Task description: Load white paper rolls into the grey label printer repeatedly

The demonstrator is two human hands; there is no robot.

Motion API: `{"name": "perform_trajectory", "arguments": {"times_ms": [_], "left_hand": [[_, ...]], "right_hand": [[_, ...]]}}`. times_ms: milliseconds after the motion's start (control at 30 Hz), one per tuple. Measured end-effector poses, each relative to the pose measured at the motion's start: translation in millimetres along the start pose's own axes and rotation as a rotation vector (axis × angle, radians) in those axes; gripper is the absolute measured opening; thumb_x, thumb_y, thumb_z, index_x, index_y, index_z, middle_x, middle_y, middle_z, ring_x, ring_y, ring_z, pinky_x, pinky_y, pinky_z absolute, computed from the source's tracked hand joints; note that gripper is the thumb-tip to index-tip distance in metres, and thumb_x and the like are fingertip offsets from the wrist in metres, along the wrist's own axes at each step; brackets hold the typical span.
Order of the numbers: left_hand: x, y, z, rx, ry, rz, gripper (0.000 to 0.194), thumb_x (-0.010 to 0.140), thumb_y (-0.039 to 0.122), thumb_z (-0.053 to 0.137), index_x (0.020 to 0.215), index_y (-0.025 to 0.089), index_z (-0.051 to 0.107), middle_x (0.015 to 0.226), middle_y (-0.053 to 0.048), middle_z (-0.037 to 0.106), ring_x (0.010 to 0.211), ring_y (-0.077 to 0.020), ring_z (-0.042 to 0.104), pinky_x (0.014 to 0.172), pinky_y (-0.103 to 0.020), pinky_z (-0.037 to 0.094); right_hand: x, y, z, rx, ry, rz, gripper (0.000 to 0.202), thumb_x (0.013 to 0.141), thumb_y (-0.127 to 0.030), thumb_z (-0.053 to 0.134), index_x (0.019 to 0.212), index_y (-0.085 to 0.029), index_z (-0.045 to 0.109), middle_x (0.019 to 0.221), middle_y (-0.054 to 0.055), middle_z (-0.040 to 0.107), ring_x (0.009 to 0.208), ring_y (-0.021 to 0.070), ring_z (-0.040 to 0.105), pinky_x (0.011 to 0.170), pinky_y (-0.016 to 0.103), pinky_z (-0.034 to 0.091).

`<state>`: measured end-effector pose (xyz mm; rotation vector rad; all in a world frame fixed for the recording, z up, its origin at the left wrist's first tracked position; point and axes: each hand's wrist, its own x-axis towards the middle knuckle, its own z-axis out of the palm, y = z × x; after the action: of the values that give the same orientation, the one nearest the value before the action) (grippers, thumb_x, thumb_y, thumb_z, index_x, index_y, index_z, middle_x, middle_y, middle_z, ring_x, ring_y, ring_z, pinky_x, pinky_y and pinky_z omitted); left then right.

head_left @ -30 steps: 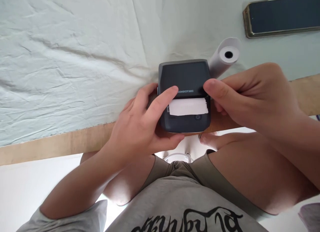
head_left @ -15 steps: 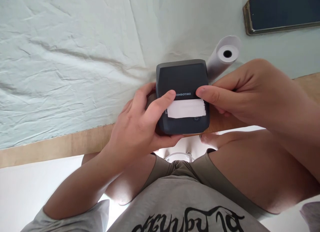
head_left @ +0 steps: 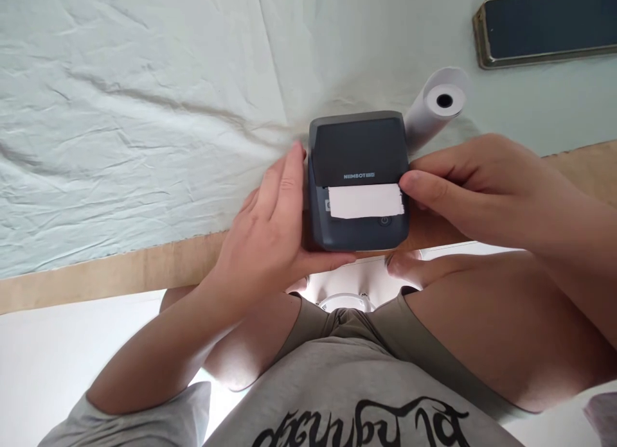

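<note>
A dark label printer (head_left: 359, 148) marked NIIMBOT sits at the table's near edge, its lid down. A white strip of paper (head_left: 365, 201) sticks out of its slot and covers part of the front; a power button shows below it. My left hand (head_left: 267, 222) cups the printer's left side, fingers along that side and thumb stretched along the front edge. With my right hand (head_left: 472, 187) I grip the printer's right side, thumb at the corner by the slot; the other fingers are partly hidden. Just behind the right side lies a white paper roll (head_left: 427, 116) with a black core.
A phone (head_left: 549, 23) in a case lies at the far right on the pale, wrinkled cloth (head_left: 159, 68). The table's wooden edge (head_left: 116, 267) runs along the near side, with my legs below it.
My left thumb has come off the printer's lid and down to its front edge. The right thumb has slid off the top toward the right side. The lid's lettering is now uncovered.
</note>
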<state>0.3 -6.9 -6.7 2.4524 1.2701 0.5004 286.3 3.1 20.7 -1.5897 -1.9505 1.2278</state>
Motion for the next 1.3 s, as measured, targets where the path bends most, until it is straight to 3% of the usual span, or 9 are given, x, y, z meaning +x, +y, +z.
{"name": "perform_trajectory", "arguments": {"times_ms": [67, 167, 367, 667, 833, 933, 1067, 1300], "left_hand": [[-0.3, -2.5, -2.7, -0.009, -0.066, -0.027, 0.130, 0.085, 0.087, 0.090, 0.182, 0.023, 0.031, 0.180, -0.022, 0.050, 0.165, -0.0473, 0.056, 0.132, -0.061, 0.058], [-0.1, -2.3, -5.1, -0.023, -0.076, -0.071, 0.129, 0.081, 0.080, 0.098, 0.181, 0.029, 0.035, 0.181, -0.018, 0.049, 0.166, -0.0469, 0.054, 0.136, -0.061, 0.054], [2.5, 4.3, -7.5, -0.049, -0.076, -0.074, 0.115, 0.089, 0.076, 0.093, 0.180, 0.029, 0.039, 0.178, -0.018, 0.054, 0.163, -0.0444, 0.059, 0.134, -0.059, 0.055], [-6.1, 0.7, -11.1, -0.016, 0.009, -0.032, 0.105, 0.093, 0.086, 0.083, 0.171, 0.021, 0.055, 0.166, -0.019, 0.067, 0.152, -0.0427, 0.070, 0.132, -0.054, 0.059], [-4.4, 2.1, -10.0, -0.040, 0.047, -0.018, 0.102, 0.097, 0.087, 0.078, 0.174, 0.028, 0.051, 0.171, -0.017, 0.064, 0.155, -0.0417, 0.068, 0.133, -0.055, 0.059], [0.7, 2.8, -9.9, -0.063, 0.037, -0.069, 0.101, 0.095, 0.087, 0.080, 0.175, 0.033, 0.049, 0.174, -0.013, 0.061, 0.157, -0.0415, 0.066, 0.135, -0.057, 0.057], [5.4, -0.1, -9.1, -0.080, -0.018, -0.091, 0.106, 0.093, 0.083, 0.086, 0.176, 0.030, 0.046, 0.173, -0.015, 0.060, 0.157, -0.0415, 0.066, 0.134, -0.057, 0.057], [1.0, -2.3, -7.6, -0.039, -0.045, -0.106, 0.112, 0.089, 0.084, 0.089, 0.177, 0.028, 0.047, 0.175, -0.017, 0.060, 0.159, -0.0437, 0.064, 0.135, -0.059, 0.055]], "right_hand": [[-2.5, -0.8, 0.7, -0.078, -0.005, -0.001, 0.092, 0.098, -0.098, 0.041, 0.079, -0.010, 0.061, 0.065, 0.004, 0.053, 0.056, 0.0015, 0.046, 0.052, 0.017, 0.030], [-3.8, -3.9, 0.4, -0.163, 0.026, 0.028, 0.101, 0.094, -0.108, 0.027, 0.083, -0.012, 0.058, 0.064, 0.003, 0.054, 0.052, 0.0035, 0.047, 0.052, 0.020, 0.030], [1.2, -7.4, -2.4, -0.227, 0.008, 0.013, 0.084, 0.102, -0.090, 0.028, 0.080, -0.013, 0.053, 0.064, 0.002, 0.058, 0.051, 0.0049, 0.051, 0.051, 0.023, 0.033], [2.9, -13.9, 2.9, -0.235, 0.034, -0.043, 0.064, 0.103, -0.068, 0.039, 0.071, -0.013, 0.045, 0.054, 0.001, 0.044, 0.047, 0.0023, 0.035, 0.048, 0.024, 0.025], [1.5, -15.4, 4.5, -0.207, 0.122, -0.053, 0.064, 0.104, -0.070, 0.037, 0.075, -0.014, 0.046, 0.058, 0.001, 0.046, 0.051, 0.0017, 0.037, 0.051, 0.023, 0.025], [3.5, -16.6, 5.9, -0.213, 0.199, -0.059, 0.065, 0.104, -0.071, 0.038, 0.074, -0.013, 0.041, 0.056, 0.000, 0.040, 0.052, 0.0010, 0.035, 0.054, 0.022, 0.026], [7.4, -16.6, 7.3, -0.263, 0.232, -0.041, 0.064, 0.105, -0.067, 0.037, 0.072, -0.013, 0.034, 0.054, 0.001, 0.034, 0.052, 0.0011, 0.030, 0.055, 0.023, 0.025], [11.5, -14.6, 7.4, -0.364, 0.133, 0.027, 0.086, 0.103, -0.090, 0.016, 0.072, -0.014, 0.042, 0.058, 0.005, 0.046, 0.053, 0.0047, 0.037, 0.055, 0.028, 0.026]]}}
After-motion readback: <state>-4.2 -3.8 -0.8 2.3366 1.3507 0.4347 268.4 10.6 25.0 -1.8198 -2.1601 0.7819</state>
